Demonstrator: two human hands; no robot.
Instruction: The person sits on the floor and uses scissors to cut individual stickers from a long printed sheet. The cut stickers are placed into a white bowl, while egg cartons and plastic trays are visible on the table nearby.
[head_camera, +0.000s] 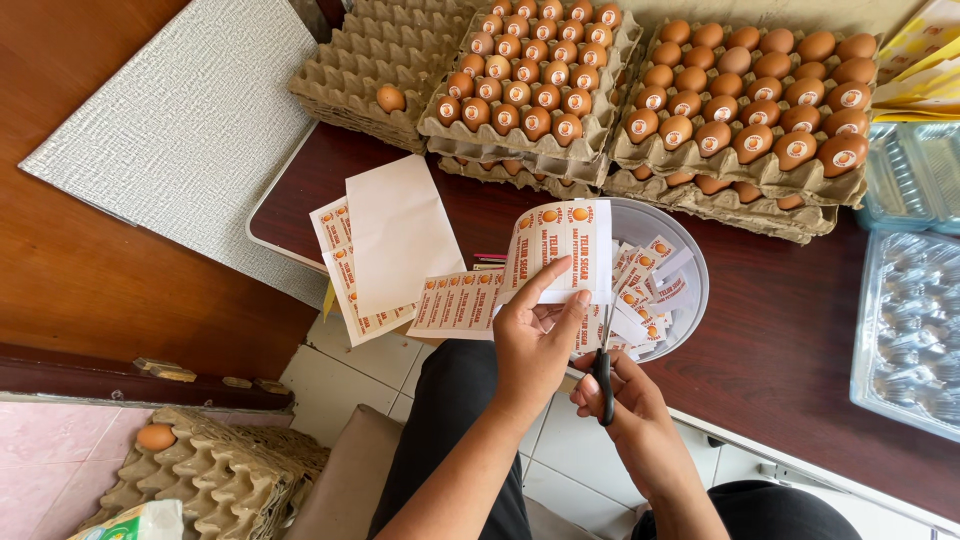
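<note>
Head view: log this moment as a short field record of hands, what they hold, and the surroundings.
left hand: holds up a sheet of labels between thumb and fingers
right hand: grips black-handled scissors, blades at the sheet's lower edge
bowl: pale, holds cut labels
table: dark red-brown, more label sheets and a blank paper at left
egg trays: stacked behind, filled with stickered brown eggs
clear plastic trays: at right

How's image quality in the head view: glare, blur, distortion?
Head view: even daylight, soft shadows; sharp on the left hand, label sheet and scissors; mild glare on the plastic trays at right; wide-angle bending at the edges; no motion blur.
</note>
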